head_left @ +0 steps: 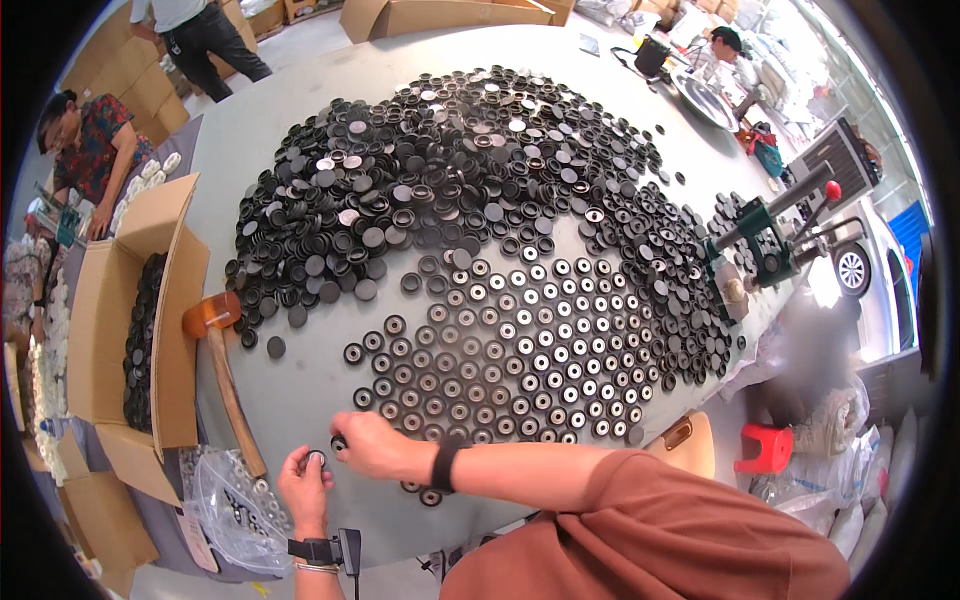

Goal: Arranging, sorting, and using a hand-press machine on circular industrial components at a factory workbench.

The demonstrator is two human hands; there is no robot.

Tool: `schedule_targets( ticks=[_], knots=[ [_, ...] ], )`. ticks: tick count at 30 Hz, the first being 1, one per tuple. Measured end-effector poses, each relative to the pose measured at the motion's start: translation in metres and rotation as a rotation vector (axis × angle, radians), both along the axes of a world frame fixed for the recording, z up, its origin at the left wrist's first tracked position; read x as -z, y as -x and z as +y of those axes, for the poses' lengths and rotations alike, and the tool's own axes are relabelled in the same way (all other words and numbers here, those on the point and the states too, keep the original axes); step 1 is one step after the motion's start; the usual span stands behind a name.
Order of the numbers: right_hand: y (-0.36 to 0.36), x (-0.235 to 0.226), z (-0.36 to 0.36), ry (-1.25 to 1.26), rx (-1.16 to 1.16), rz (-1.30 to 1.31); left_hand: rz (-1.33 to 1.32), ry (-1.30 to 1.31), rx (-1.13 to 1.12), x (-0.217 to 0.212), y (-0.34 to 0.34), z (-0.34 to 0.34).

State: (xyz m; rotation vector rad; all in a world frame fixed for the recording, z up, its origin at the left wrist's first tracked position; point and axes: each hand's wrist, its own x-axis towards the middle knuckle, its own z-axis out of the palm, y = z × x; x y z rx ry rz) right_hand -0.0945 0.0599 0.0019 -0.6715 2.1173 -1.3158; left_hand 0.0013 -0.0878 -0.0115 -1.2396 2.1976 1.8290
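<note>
My left hand [303, 485] pinches a small round black cap [316, 456] with a pale centre near the table's front edge. Just to its right, my right hand [375, 445] is closed on a round black disc [338, 443] with a light ring in its middle. Part of each piece is hidden by my fingers. Beyond my right arm lie many black discs with pale metal rings [459, 365], spread in a single layer. Behind them rises a large heap of loose black caps [330, 215], some turned flat side up.
At left lie an orange-headed mallet [235, 385], an open cardboard box [185, 375] of black pieces, and a clear plastic bag [225, 495] of small rings. A green hand press [760, 240] stands at right, near a red stool [764, 449]. Other people are around the table.
</note>
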Motion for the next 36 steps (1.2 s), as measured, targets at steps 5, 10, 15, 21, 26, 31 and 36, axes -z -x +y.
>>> schedule_targets(
  ticks=[5, 10, 15, 21, 26, 31, 36],
  knots=[
    [-0.01, 0.041, -0.037, -0.123, -0.085, 0.222, 0.086, -0.027, 0.074, 0.024, -0.006, -0.017],
    [0.09, -0.008, 0.033, -0.541, 0.231, 0.498, 0.355, 0.575, 0.377, 0.021, -0.017, -0.017],
    [0.174, 0.014, 0.118, -0.662, 0.665, 0.483, 0.39, 0.424, 0.303, 0.041, -0.021, -0.014],
    [0.201, 0.012, 0.15, -0.55, 0.777, 0.494, 0.389, 0.522, 0.33, 0.038, -0.019, -0.008],
    [0.195, 0.004, 0.141, -0.677, 0.684, 0.659, 0.39, 0.544, 0.289, 0.036, -0.024, -0.01],
    [0.188, 0.013, 0.113, -0.707, 0.401, 0.506, 0.394, 0.557, 0.32, 0.038, -0.019, -0.007],
    [0.188, 0.017, 0.113, -0.787, 0.31, 0.682, 0.369, 0.565, 0.303, 0.029, -0.023, -0.006]
  ],
)
